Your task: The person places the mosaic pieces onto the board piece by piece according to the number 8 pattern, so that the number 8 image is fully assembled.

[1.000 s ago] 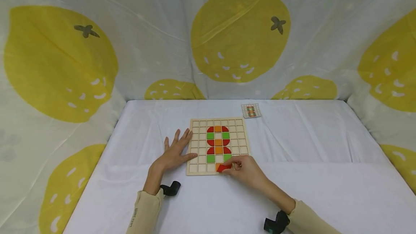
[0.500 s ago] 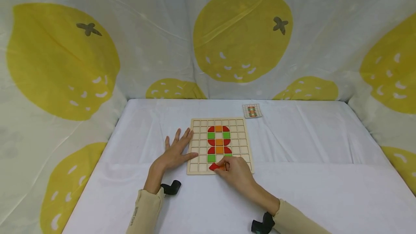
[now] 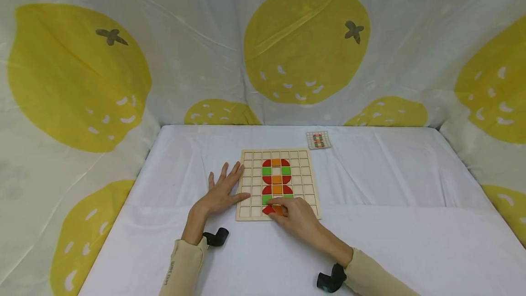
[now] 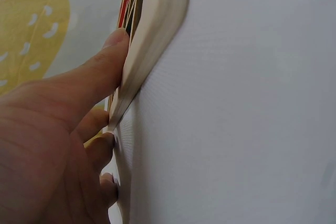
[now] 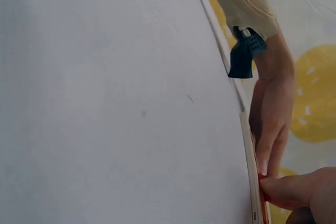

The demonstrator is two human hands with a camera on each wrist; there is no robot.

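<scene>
A square wooden grid board [image 3: 249, 209] lies on the white table. Red rounded tiles, orange squares and green squares [image 3: 266, 171] form a pattern down its middle columns. My left hand [image 3: 219, 197] rests spread at the board's left edge, thumb on the grid, as the left wrist view also shows. At the near row, my right hand [image 3: 300, 218] pinches a red rounded tile [image 3: 268, 209] between thumb and index finger, over the cell left of an orange square [image 3: 278, 209]. In the right wrist view the thumb [image 5: 289, 188] touches this red tile. My right fingers hide cells to the right.
Behind the board, toward the right, lies a small pattern card [image 3: 318, 140] with a similar coloured design. A fabric with yellow lemons [image 3: 304, 44] stands around the table. Black wrist devices [image 3: 216, 237] are worn at both sleeves.
My right hand has moved left along the near row with the red tile, which has turned flatter and come down to the cell. The left hand stays in place.
</scene>
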